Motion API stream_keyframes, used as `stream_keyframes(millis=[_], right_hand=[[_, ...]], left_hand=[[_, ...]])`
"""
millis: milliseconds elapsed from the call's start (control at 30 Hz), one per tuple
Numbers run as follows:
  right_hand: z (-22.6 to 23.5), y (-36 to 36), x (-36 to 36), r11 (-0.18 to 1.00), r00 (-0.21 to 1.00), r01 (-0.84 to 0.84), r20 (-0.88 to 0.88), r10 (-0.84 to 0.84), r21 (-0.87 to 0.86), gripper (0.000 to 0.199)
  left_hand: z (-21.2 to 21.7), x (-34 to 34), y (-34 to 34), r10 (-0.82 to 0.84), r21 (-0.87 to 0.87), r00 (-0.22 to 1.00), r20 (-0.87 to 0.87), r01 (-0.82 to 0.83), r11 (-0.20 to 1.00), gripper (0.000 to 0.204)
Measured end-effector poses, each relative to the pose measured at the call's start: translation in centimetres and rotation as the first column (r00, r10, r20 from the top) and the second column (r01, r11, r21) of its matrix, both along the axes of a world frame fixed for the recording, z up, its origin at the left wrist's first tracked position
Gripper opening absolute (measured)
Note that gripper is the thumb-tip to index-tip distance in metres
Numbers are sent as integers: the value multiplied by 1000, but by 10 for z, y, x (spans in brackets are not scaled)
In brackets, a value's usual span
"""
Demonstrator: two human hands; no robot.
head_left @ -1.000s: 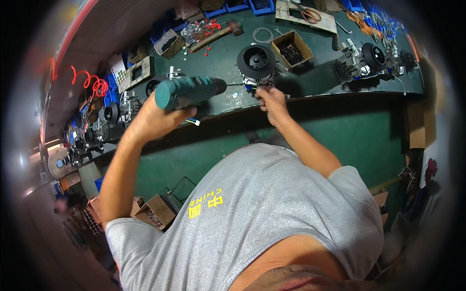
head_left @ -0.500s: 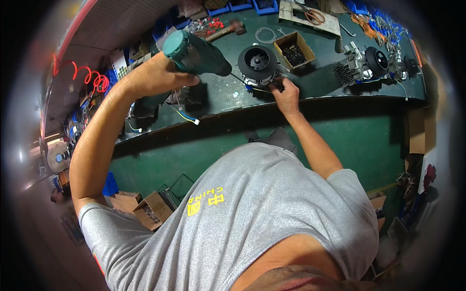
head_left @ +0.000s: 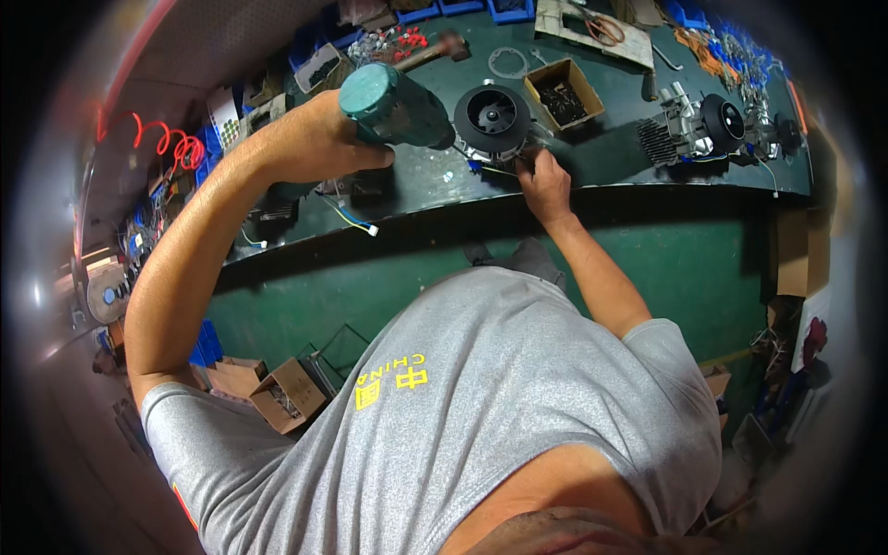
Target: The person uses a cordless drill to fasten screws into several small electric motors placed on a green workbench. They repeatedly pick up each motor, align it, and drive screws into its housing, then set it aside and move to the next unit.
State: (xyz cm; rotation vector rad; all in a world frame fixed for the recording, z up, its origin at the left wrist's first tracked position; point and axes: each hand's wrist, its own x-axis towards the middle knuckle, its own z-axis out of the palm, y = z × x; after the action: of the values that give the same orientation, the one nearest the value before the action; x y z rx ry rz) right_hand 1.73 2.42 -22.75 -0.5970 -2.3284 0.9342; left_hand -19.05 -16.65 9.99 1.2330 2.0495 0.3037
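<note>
A teal-and-black power screwdriver (head_left: 393,104) is gripped in my left hand (head_left: 314,141), its bit pointing right and down at the near left side of a blower unit (head_left: 493,120). This unit has a round black housing with a finned fan wheel in the centre, and stands upright near the bench's front edge. A small blue part shows low on its near side. At the unit's lower right my right hand (head_left: 548,188) has its fingers closed against the side; the exact spot they pinch is partly hidden.
Right of the blower stands an open box (head_left: 563,94) of small dark parts. A flat ring (head_left: 508,63) and a hammer (head_left: 433,51) lie behind. Similar units (head_left: 698,125) sit at the right. Wires with a white connector (head_left: 356,220) lie near the left front edge.
My left hand and the power screwdriver have moved right, bringing the bit closer against the blower unit. My right hand stays at the unit's side.
</note>
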Motion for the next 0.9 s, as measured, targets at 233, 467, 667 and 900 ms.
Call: stream_keyframes(millis=[233,467,667,900], right_hand=[[3,-2,-1,999,1000,17,-14,-18,-35,19],[5,-2,-2,998,1000,31,7,-31,-58,19],[4,-3,-1,996,999,42,-2,-42,-75,19],[4,-2,0,996,999,34,-12,-35,-88,19]], left_hand=[[-9,-1,6,-88,38,996,-20,88,995,39],[-15,-4,10,-109,18,994,-11,109,994,43],[-15,-3,12,-125,17,991,-44,126,992,41],[-19,3,6,-121,1,989,-89,122,993,41]])
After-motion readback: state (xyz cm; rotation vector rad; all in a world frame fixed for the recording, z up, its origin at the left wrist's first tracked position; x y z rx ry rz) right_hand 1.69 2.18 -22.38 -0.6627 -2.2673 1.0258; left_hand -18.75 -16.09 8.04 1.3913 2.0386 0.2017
